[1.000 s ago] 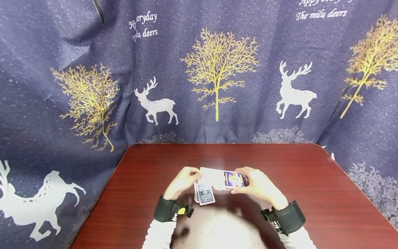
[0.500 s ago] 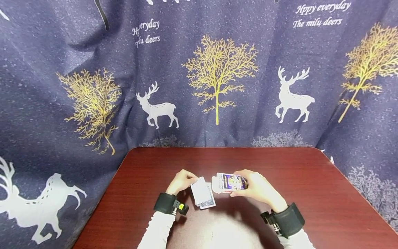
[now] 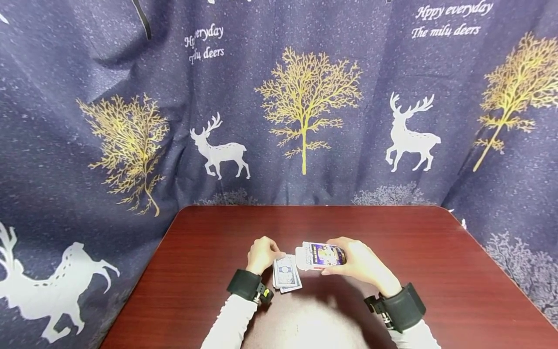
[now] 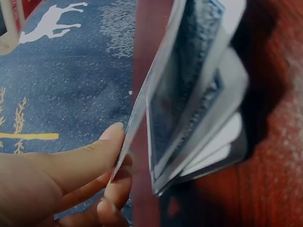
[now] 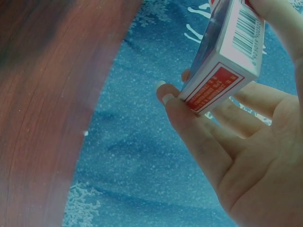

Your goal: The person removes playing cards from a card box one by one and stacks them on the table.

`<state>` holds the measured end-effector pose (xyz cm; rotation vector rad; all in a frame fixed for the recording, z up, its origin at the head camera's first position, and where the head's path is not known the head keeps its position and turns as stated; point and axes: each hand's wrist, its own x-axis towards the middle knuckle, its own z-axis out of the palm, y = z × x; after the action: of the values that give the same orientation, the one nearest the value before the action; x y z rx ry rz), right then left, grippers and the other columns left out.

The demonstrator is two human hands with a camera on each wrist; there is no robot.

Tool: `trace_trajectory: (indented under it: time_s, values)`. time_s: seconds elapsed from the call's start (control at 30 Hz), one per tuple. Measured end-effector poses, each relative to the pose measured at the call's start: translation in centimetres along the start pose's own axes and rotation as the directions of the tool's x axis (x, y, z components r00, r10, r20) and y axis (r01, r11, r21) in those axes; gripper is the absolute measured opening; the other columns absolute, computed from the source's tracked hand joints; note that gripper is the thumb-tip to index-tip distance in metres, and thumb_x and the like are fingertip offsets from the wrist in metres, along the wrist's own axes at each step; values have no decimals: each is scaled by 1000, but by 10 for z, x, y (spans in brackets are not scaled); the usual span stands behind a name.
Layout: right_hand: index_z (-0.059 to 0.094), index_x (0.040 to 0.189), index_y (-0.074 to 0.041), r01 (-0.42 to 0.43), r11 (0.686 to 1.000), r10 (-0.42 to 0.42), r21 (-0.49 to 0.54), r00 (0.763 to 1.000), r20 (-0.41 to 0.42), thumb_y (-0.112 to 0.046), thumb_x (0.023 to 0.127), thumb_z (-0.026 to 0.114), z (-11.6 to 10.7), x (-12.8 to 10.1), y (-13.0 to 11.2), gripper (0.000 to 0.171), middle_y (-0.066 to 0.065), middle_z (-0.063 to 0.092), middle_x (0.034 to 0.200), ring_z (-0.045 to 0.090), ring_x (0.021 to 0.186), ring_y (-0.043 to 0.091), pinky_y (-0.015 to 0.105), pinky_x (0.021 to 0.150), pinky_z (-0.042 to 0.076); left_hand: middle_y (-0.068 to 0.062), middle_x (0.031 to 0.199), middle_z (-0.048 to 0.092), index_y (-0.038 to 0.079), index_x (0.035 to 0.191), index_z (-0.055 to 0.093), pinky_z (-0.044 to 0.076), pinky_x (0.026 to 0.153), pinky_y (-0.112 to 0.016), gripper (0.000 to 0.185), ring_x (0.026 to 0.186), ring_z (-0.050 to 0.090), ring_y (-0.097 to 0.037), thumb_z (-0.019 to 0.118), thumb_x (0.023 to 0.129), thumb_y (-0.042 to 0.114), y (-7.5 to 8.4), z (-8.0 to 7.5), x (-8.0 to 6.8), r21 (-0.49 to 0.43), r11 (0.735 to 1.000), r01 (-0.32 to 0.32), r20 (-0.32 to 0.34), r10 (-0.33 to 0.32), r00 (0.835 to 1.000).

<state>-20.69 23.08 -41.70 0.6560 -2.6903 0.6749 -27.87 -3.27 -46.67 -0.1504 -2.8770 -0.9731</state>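
Blue-backed playing cards (image 3: 286, 272) lie in a small, uneven pile on the table, left of the box. My left hand (image 3: 262, 255) is at the pile's upper left corner. In the left wrist view its thumb and fingers pinch the edge of one playing card (image 4: 137, 104), beside several fanned cards (image 4: 194, 109). My right hand (image 3: 359, 261) grips a purple-and-white card box (image 3: 324, 255) by its right end, with the open flap end facing the pile. The right wrist view shows the barcode and red panel of the box (image 5: 220, 82) between thumb and fingers.
The red-brown wooden table (image 3: 209, 232) has a bright light patch (image 3: 311, 325) near its front. Behind it hangs a dark blue curtain (image 3: 340, 184) printed with deer and trees. Black camera straps (image 3: 405, 308) are on both wrists.
My left hand drew a card from the box leftward, then brought it down over the pile, where its blue back now shows. The right hand still holds the box, nearly in place.
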Motion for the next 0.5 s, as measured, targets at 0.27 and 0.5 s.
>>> trace_trajectory:
  time_s: [0.27, 0.5]
  values:
    - [66, 116, -12, 3, 1000, -3, 3, 1000, 0, -56, 64, 82, 2, 2, 1, 71, -4, 69, 102, 61, 85, 6, 29, 75, 50, -6, 78, 70, 18, 64, 67, 47, 60, -44, 22, 73, 65, -29, 83, 69, 32, 2, 1, 1, 25, 999, 30, -32, -29, 999]
    - [66, 116, -13, -1, 1000, 1, 1, 1000, 5, -55, 63, 82, 4, 2, -1, 69, -5, 69, 101, 61, 84, 7, 29, 74, 50, 0, 67, 62, 14, 72, 69, 40, 55, -29, 22, 62, 55, -15, 68, 85, 31, 27, -19, -19, -173, 982, -82, -31, 78, 996]
